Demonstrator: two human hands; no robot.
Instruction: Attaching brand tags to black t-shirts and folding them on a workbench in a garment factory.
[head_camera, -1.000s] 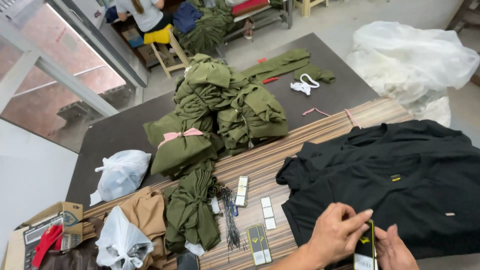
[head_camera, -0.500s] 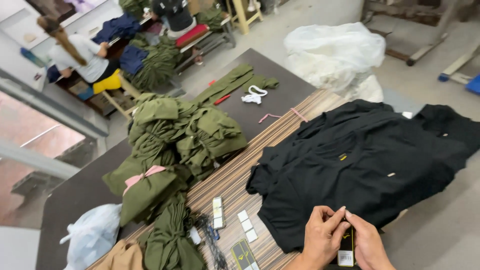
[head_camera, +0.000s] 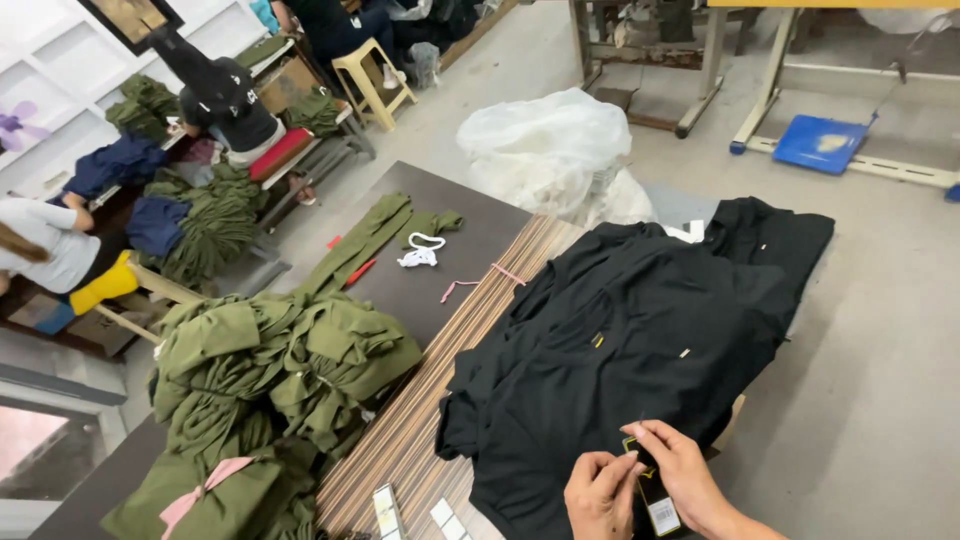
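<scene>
Below, both hands (head_camera: 640, 485) pinched together, seemingly on a dark tag (head_camera: 655, 497).

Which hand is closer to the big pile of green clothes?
Left. The left hand is on the side toward the green clothes pile; the right hand, pinching a black hang tag, sits farther away over the black garments.

Striped tabletop (head_camera: 430, 440) lies passable between olive garments (head_camera: 290, 380) and black garments (head_camera: 640, 340).

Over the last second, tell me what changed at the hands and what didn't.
Both hands, left hand and right hand, keep pinching the black hang tag over the black garments; only the head view swung right. The olive garment pile stayed put.
</scene>
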